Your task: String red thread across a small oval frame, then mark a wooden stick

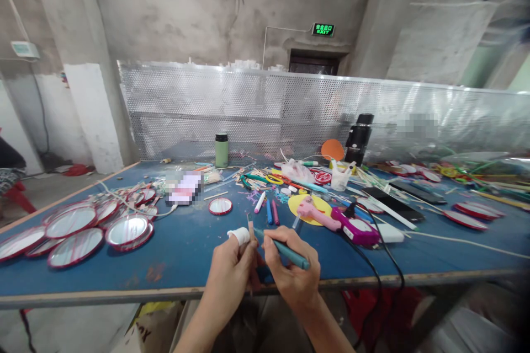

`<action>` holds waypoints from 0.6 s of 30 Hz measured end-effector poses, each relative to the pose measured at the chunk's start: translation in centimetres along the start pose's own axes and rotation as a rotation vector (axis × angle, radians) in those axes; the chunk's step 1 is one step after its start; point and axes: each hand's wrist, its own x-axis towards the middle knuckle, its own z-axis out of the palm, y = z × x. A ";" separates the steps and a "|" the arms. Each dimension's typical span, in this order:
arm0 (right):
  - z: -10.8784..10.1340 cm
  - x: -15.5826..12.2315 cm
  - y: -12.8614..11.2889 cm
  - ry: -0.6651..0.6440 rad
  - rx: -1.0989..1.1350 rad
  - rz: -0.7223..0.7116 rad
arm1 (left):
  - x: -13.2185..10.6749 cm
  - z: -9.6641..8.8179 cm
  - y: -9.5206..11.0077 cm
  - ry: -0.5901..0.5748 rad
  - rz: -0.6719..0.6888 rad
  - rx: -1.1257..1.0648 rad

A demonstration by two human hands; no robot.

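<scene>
My left hand (233, 269) pinches a slim wooden craft stick (250, 225) upright over the near edge of the table; the stick's tip looks dark. A white wrapping (239, 235) covers one of its digits. In my right hand (295, 265) is a teal marker pen (292, 255), gripped like a writing tool, its tip pointing left toward the stick. Whether tip and stick touch I cannot tell. Just beyond my hands lie a blue marker (269, 212), a magenta marker (275, 213), a white-and-pink marker (260, 202) and a small round mirror (220, 206).
Red-rimmed round mirrors (75, 247) pile up at left near a phone (185, 187) on a cable. At right lie a pink glue gun (317, 214) on a yellow disc, a purple device (356, 227) and black cords. A green bottle (221, 150) and black flask (359, 140) stand behind.
</scene>
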 end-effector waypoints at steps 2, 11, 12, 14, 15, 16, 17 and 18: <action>0.0 0.0 0.0 -0.010 0.002 -0.010 | 0.0 0.1 0.0 0.008 0.004 -0.009; 0.0 0.0 -0.1 0.022 -0.001 0.002 | -0.1 0.1 0.1 0.011 0.005 -0.024; 0.0 0.0 -0.1 0.021 -0.002 -0.007 | -0.1 0.1 0.0 0.011 0.005 -0.026; 0.0 0.0 -0.1 0.014 -0.005 -0.017 | -0.1 0.1 -0.1 0.007 0.003 -0.025; 0.0 0.1 -0.1 0.007 -0.006 -0.017 | 0.0 0.1 -0.2 0.008 0.003 -0.023; 0.0 0.1 -0.1 0.000 -0.007 -0.015 | 0.0 0.1 -0.3 0.008 0.007 -0.018; 0.1 0.1 -0.1 -0.005 -0.008 -0.013 | 0.0 0.1 -0.4 0.008 0.012 -0.009; 0.1 0.1 -0.1 -0.010 -0.008 -0.009 | 0.0 0.1 -0.4 0.010 0.017 0.000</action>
